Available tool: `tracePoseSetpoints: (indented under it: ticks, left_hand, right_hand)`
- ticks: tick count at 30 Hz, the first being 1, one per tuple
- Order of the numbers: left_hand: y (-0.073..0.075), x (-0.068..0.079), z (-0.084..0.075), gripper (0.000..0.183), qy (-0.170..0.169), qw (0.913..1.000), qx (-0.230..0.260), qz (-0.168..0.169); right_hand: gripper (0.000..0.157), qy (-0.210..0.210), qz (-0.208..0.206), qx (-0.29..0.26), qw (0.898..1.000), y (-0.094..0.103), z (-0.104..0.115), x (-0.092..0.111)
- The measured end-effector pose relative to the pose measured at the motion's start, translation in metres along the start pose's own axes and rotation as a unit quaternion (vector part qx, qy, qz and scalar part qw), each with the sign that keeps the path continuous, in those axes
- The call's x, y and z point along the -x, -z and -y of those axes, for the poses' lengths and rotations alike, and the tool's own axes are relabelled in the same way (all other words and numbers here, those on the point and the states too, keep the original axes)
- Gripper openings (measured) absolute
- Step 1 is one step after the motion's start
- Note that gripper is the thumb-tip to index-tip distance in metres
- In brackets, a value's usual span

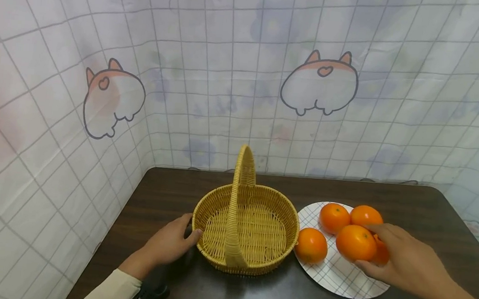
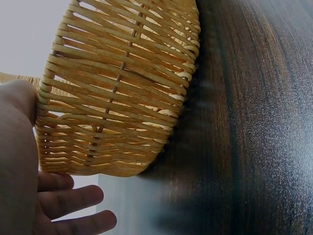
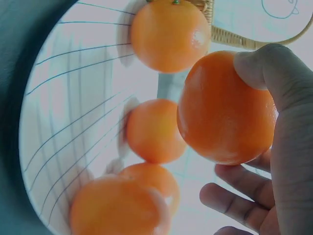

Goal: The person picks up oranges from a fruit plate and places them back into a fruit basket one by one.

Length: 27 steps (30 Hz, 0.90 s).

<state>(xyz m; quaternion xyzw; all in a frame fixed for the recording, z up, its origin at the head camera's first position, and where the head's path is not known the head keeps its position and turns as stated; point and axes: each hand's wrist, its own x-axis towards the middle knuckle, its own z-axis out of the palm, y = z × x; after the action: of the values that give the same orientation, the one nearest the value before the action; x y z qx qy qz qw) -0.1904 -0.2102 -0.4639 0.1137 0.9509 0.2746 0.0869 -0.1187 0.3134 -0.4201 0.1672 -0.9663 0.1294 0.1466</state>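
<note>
My left hand (image 1: 170, 242) holds the near left rim of a yellow woven basket (image 1: 209, 256), thumb over the edge. In the left wrist view, the thumb (image 2: 19, 98) lies at the rim while the other fingers stretch along the outside of the basket (image 2: 112, 93). My right hand (image 1: 411, 259) grips an orange (image 1: 356, 243) above a white plate (image 1: 351, 283) with a grid pattern. Thumb and fingers wrap the held orange (image 3: 227, 110) in the right wrist view. Several more oranges lie on the plate, one (image 1: 311, 245) of them close to the basket.
The basket's tall arched handle (image 1: 234, 206) rises over its middle, and bare weave shows inside. Both basket and plate stand side by side on a dark wooden table (image 1: 167, 190). A white gridded cloth (image 1: 229, 72) with cartoon animals hangs behind and at the sides.
</note>
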Motion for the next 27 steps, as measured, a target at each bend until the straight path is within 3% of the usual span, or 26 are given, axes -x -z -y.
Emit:
tracePoseSetpoints:
  ticks: [6, 18, 27]
  left_hand:
    - [0.0, 0.001, 0.001, 0.066, 0.0, 1.0, 0.005, 0.004]
    - [-0.002, -0.001, 0.003, 0.067, 0.002, 1.0, 0.007, 0.0]
    - [-0.002, 0.0, 0.001, 0.065, 0.003, 1.0, 0.008, 0.002]
  right_hand:
    - [0.082, -0.011, 0.029, -0.016, 0.999, -0.003, 0.007, -0.01]
    - [0.091, -0.016, 0.04, -0.027, 0.999, -0.006, 0.021, -0.033]
    - [0.087, -0.003, 0.041, -0.035, 0.999, -0.01, 0.033, -0.047]
